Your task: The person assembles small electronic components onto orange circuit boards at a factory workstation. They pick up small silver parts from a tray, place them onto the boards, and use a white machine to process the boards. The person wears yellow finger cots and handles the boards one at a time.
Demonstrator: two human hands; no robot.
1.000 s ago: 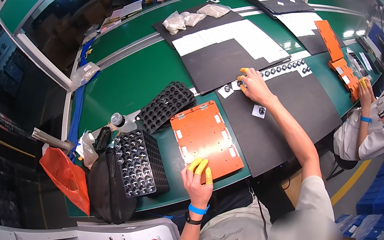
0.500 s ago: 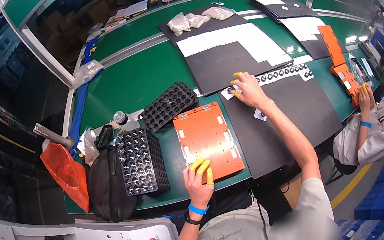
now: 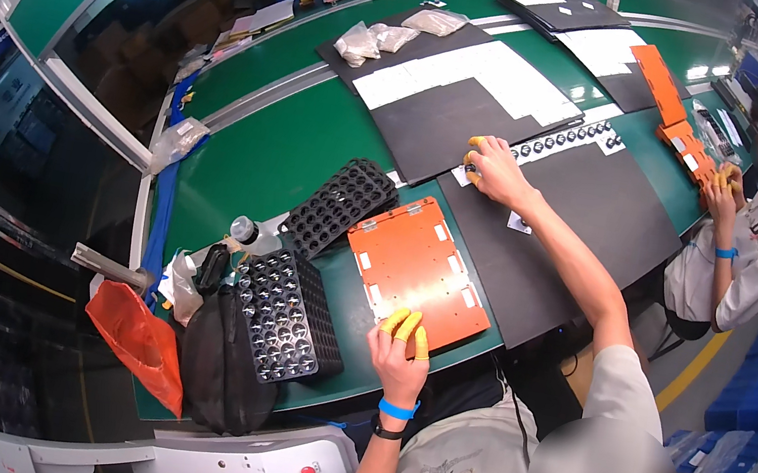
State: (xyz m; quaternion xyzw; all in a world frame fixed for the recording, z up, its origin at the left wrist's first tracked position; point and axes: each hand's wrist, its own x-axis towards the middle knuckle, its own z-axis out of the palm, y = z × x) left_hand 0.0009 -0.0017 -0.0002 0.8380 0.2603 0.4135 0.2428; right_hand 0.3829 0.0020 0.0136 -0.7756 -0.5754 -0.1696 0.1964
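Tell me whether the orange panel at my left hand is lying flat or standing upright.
Flat: the orange panel lies broad face up on the green table, with the left hand at its near edge.

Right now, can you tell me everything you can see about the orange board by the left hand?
The orange board is flat, four-sided and shiny, perhaps plastic or painted metal. It has small dark dots, white patches along two opposite sides, and silvery fittings at its far edge. It lies flat on the green table, left of the large black sheet; I can't tell whether they touch. The left hand has yellow-covered fingertips on its near edge. Its underside is hidden.
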